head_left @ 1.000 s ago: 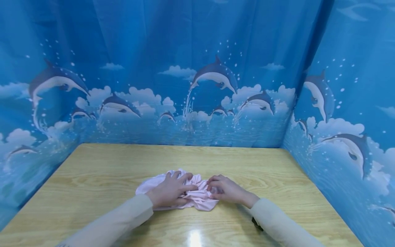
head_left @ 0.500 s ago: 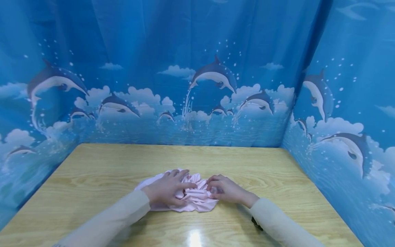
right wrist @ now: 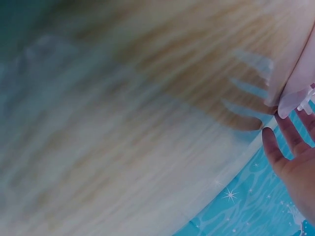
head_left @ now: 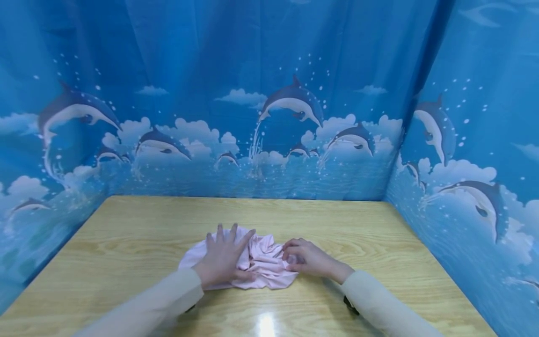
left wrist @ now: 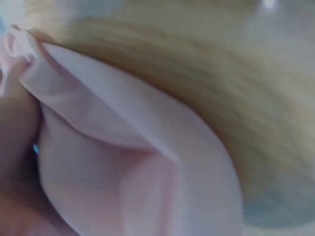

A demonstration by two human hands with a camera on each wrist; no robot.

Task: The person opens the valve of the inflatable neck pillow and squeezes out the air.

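A crumpled pale pink cloth (head_left: 269, 269) lies on the wooden table, smoother at its left end and gathered in folds toward the right. My left hand (head_left: 223, 258) rests on its left part, fingers spread and thumb out to the right. At the cloth's right end, my right hand (head_left: 311, 260) pinches the edge with bent fingers. The left wrist view has a broad fold of the cloth (left wrist: 123, 147) beside part of the hand (left wrist: 17, 142). In the right wrist view, fingertips of the right hand (right wrist: 298, 172) meet a hanging corner of the cloth (right wrist: 295, 83).
The wooden table (head_left: 147, 224) extends around the cloth on all sides. Blue curtains (head_left: 202, 70) printed with dolphins stand along its back and sides. A bright light reflection shows on the table near the front. Both forearms wear pale sleeves (head_left: 387, 304).
My left hand has shifted left over the cloth and its fingers have spread and straightened. The cloth's left edge has moved slightly left, uncovering more folds. My right hand has stayed put.
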